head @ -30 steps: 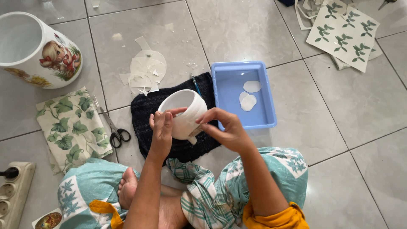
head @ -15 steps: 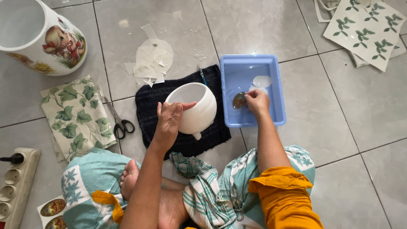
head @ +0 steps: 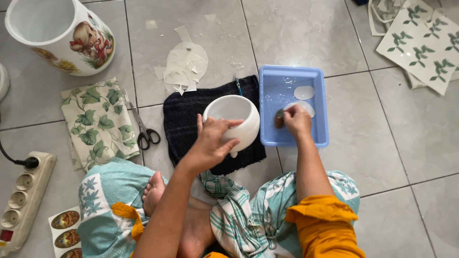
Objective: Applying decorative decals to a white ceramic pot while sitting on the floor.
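Head view | left hand [head: 210, 143] grips round white pot [head: 233, 119] | right hand [head: 296, 119] pinches brown piece [head: 279, 119]

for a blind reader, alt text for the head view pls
A person seated on a tiled floor holds a white ceramic pot in the left hand over a dark cloth, while the right hand holds a small dark piece in a blue tray. Scissors lie nearby.

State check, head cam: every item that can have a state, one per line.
white pot: tilted, mouth open, gripped by left hand, over dark cloth
right hand: in blue tray, pinching a small brown piece
blue tray: wet, two white ovals inside
scissors: closed, flat on floor
large decorated vase: upright, empty
power strip: one plug in
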